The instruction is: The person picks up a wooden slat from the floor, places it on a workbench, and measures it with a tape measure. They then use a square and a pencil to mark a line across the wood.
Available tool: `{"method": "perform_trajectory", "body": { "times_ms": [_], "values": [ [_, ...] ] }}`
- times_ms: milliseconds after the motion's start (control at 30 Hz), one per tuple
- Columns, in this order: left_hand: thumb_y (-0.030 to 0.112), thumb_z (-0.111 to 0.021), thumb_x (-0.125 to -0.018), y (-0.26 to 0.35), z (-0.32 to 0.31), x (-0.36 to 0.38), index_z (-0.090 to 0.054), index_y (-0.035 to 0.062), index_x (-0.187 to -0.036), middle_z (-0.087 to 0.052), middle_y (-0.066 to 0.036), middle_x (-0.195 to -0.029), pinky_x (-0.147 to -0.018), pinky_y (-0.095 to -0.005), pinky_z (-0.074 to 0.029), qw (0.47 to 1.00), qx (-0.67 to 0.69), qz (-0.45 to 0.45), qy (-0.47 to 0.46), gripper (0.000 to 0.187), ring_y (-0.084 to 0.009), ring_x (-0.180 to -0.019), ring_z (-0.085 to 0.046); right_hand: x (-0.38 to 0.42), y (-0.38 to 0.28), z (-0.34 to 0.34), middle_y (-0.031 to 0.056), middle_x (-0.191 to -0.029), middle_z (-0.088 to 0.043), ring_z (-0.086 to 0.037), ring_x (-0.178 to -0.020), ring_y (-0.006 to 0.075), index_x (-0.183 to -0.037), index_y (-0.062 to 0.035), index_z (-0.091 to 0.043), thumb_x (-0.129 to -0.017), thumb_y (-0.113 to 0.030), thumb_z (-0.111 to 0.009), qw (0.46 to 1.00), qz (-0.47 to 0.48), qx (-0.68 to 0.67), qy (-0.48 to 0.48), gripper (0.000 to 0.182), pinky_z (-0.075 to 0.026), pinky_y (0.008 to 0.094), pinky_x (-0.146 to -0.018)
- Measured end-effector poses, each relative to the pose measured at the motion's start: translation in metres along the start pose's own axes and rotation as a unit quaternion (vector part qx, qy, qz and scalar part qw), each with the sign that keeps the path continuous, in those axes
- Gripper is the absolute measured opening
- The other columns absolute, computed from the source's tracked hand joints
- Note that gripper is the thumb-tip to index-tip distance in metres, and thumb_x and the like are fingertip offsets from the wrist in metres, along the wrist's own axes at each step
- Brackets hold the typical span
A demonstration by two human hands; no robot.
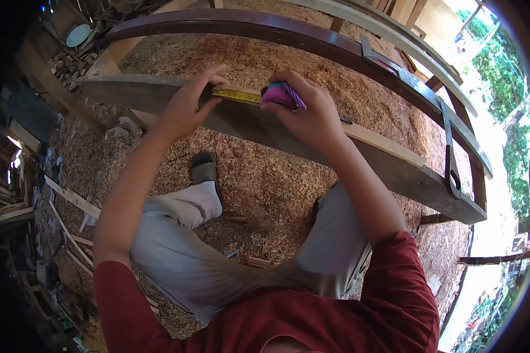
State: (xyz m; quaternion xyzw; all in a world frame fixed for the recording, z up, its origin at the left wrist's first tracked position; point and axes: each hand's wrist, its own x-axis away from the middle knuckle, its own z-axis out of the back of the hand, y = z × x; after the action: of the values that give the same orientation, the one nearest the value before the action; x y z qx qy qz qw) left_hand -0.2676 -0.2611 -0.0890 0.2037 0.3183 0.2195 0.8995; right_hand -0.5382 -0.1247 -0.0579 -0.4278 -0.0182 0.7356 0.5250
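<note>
In my right hand (303, 109) is a pink and purple tape measure (280, 96), its case gripped between thumb and fingers. A short length of yellow tape blade (237, 95) reaches out from it to the left, along the top of a long grey wooden plank (241, 120). My left hand (188, 105) is at the far end of the blade, thumb and fingers apart on either side of the plank's edge. A pale wood strip (388, 145) lies along the plank, right of my right hand. A small dark object (345, 120) shows beside my right wrist.
A dark brown beam (265, 22) crosses beyond the plank. A dark-handled tool (452, 170) rests across the plank's right end, and a metal angled piece (368, 50) sits on the beam. Wood shavings (253, 170) cover the ground; scrap strips (70, 197) lie left.
</note>
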Motion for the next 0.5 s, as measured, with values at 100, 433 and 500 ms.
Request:
{"method": "perform_trajectory", "body": {
  "times_ms": [100,433,500],
  "values": [
    [0.004,-0.08,-0.099,-0.005,0.004,-0.002,-0.035,0.0092,-0.171,-0.077,-0.011,-0.137,-0.12,-0.0428,-0.047,0.996,0.077,0.053,-0.003,0.085,-0.023,-0.135,-0.067,-0.009,-0.011,-0.017,0.0181,-0.106,-0.078,-0.077,-0.1,0.0436,-0.127,-0.0104,-0.069,-0.089,-0.028,-0.089,1.0,0.013,0.013,0.018,0.047,-0.061,0.0512,-0.086],
    [0.008,-0.085,-0.098,-0.017,0.009,0.001,-0.023,0.01,-0.175,-0.079,-0.009,-0.13,-0.122,-0.0433,-0.043,0.991,0.118,0.056,0.039,0.1,-0.0195,-0.13,-0.068,-0.034,-0.027,-0.059,0.0191,-0.11,-0.078,-0.076,-0.102,0.0434,-0.126,-0.0088,-0.068,-0.088,-0.025,-0.09,0.998,-0.005,-0.032,0.058,0.047,-0.06,0.051,-0.086],
    [0.008,-0.084,-0.099,-0.018,0.012,0.002,-0.026,0.0114,-0.175,-0.078,-0.009,-0.133,-0.122,-0.042,-0.043,0.99,0.115,0.068,0.032,0.095,-0.0186,-0.129,-0.068,-0.035,-0.029,-0.054,0.0189,-0.111,-0.078,-0.076,-0.102,0.0432,-0.126,-0.009,-0.068,-0.088,-0.024,-0.09,0.997,-0.006,-0.03,0.067,0.047,-0.06,0.0506,-0.086]
  ]
}}
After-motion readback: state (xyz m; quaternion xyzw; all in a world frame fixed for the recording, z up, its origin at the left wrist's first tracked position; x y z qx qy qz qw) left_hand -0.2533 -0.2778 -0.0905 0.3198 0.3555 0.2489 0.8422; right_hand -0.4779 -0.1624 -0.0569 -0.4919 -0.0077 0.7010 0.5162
